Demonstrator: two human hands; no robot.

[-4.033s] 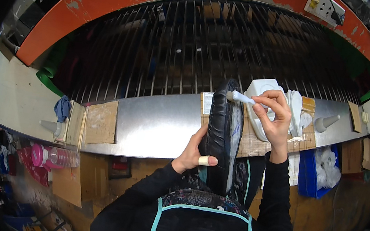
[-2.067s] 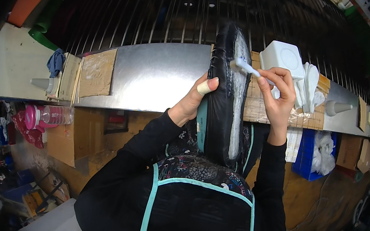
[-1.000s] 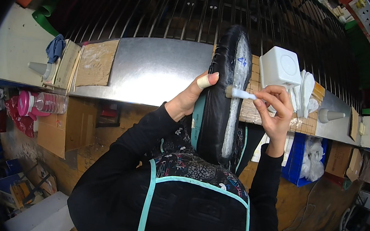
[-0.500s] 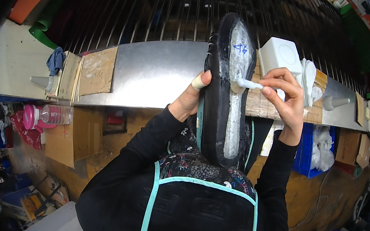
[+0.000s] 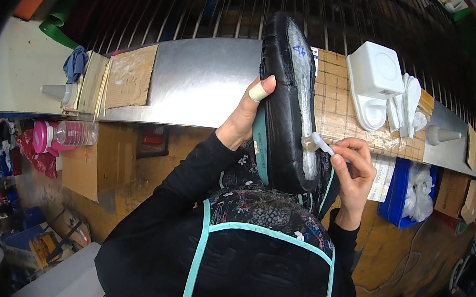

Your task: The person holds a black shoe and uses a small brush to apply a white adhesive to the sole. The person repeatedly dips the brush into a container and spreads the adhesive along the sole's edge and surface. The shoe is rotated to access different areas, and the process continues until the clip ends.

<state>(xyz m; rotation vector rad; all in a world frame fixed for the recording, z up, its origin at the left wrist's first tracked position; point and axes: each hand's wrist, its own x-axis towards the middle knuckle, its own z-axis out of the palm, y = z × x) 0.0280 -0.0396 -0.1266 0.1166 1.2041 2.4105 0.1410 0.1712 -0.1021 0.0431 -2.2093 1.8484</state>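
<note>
My left hand (image 5: 245, 112), its thumb wrapped in pale tape, grips the side of a black shoe upper (image 5: 285, 95) on a teal shoe last (image 5: 261, 145). The shoe stands lengthwise in front of me, tilted so its underside faces right. Along that underside runs a rough greyish-white strip (image 5: 304, 91) with a blue handwritten mark near the far end. Pinched between the fingers of my right hand (image 5: 356, 176) is a small brush (image 5: 323, 143) with a whitish handle. Its bristles touch the strip close to the near end of the shoe.
On the bench, a white plastic container (image 5: 378, 69) stands beside white shoe-shaped pieces (image 5: 410, 104) on a cardboard sheet (image 5: 333, 95). Grey cones (image 5: 443, 136) sit at both sides. Metal bars (image 5: 218, 21) run behind the bench. Below right hangs a blue bin (image 5: 397, 195) with plastic bags.
My right hand has brought the brush down the strip from mid-shoe toward the near end. The shoe has turned, showing more of its left side and less of its underside.
</note>
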